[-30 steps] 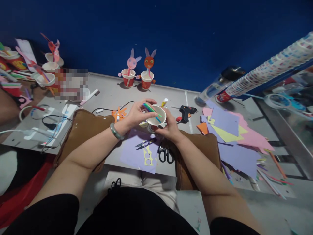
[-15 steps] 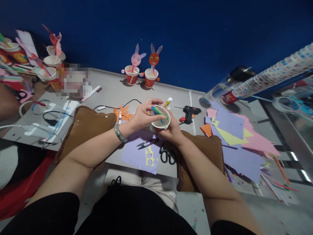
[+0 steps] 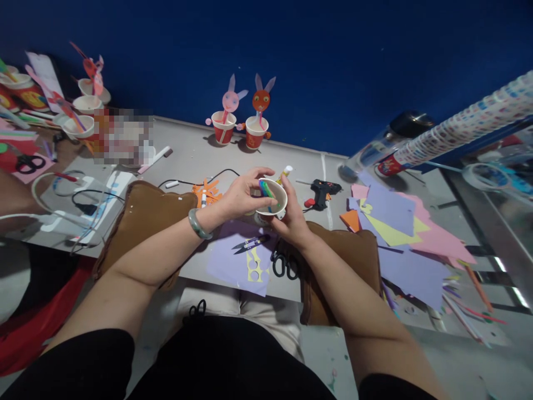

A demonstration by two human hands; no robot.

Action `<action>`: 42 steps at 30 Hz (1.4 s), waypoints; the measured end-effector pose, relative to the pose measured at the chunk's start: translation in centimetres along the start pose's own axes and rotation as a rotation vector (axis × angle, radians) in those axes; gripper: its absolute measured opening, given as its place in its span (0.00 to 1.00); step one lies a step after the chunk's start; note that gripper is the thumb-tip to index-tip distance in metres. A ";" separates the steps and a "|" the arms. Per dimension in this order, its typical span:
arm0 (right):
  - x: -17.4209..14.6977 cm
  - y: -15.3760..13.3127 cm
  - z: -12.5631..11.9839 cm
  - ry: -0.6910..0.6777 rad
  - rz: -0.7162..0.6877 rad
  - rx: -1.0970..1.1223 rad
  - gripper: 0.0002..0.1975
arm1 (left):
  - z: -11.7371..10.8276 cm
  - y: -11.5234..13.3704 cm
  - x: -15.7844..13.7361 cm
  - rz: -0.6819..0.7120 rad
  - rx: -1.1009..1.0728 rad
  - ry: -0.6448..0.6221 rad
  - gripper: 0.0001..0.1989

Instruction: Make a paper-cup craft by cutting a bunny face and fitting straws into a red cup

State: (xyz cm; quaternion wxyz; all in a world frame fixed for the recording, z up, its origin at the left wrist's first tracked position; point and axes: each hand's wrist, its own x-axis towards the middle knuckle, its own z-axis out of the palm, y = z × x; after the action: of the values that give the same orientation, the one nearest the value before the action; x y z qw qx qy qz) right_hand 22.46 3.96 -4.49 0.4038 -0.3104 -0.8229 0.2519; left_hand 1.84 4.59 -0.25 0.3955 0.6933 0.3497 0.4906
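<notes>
A paper cup (image 3: 281, 194) is held over the table, its mouth tilted toward me. My right hand (image 3: 293, 219) wraps around its right side. My left hand (image 3: 244, 194) reaches over the cup's left rim, thumb inside, pinching green and blue straws (image 3: 267, 191) against the inner wall; their lower ends are hard to make out. Below the cup lie thread snips (image 3: 251, 244), black-handled scissors (image 3: 285, 265) and a yellow paper scrap with round holes (image 3: 254, 266) on a purple sheet (image 3: 227, 264). A yellow pen-like tube with a white cap (image 3: 286, 171) shows just behind the cup.
Two cups with rabbit heads (image 3: 224, 128) stand by the blue wall. A black glue gun (image 3: 322, 193) lies right of my hands. Coloured paper (image 3: 395, 216) and a long cup stack (image 3: 458, 125) are further right. Brown cushions (image 3: 154, 222) lie under my arms; a power strip (image 3: 100, 205) is left.
The cup has shifted slightly left and tilted a little differently in my hands. The straws stand a bit steeper, and my left thumb sits further left inside the cup.
</notes>
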 end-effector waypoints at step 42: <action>0.1 -0.8 -0.1 -0.078 -0.092 -0.108 0.41 | 0.3 1.6 -0.5 -0.316 -0.247 0.114 0.18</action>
State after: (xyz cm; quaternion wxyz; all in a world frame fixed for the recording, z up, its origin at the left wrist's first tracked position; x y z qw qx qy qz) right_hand 22.25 3.49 -3.90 0.3651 -0.2837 -0.8638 0.2002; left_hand 2.17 3.42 0.91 0.5289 0.5471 0.4133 0.5001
